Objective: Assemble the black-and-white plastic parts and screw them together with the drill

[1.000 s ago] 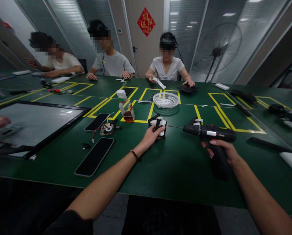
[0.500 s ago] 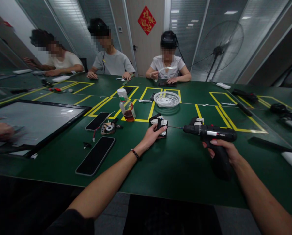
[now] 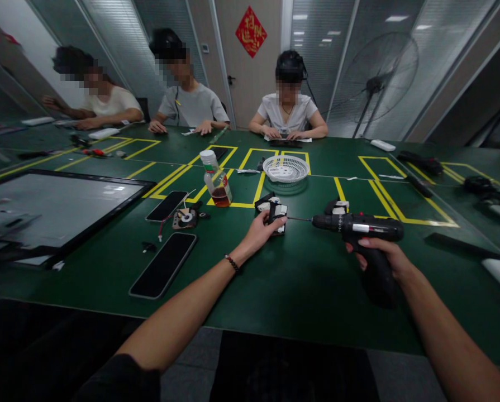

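Note:
My left hand (image 3: 261,230) grips a small black-and-white device part (image 3: 278,210) on the green table (image 3: 308,290); its exact kind is unclear. In my right hand (image 3: 381,254) is a black cordless drill (image 3: 358,226), held level with its long thin bit (image 3: 298,219) pointing left. The bit's tip reaches the right side of the part, by my left thumb. Just behind the drill's chuck lies another black-and-white piece (image 3: 338,207). The palm side of my left hand is hidden.
Left of my arm lie two phones (image 3: 165,267) (image 3: 167,206), a small assembly with wires (image 3: 185,219) and a large framed panel (image 3: 77,206). A drink bottle (image 3: 219,187) and a white basket (image 3: 285,170) stand beyond. Several people sit across the table.
The drill has shifted very slightly left toward the part. The person opposite has lowered a white strip to the table. At far left, another person's hand has mostly withdrawn from the panel.

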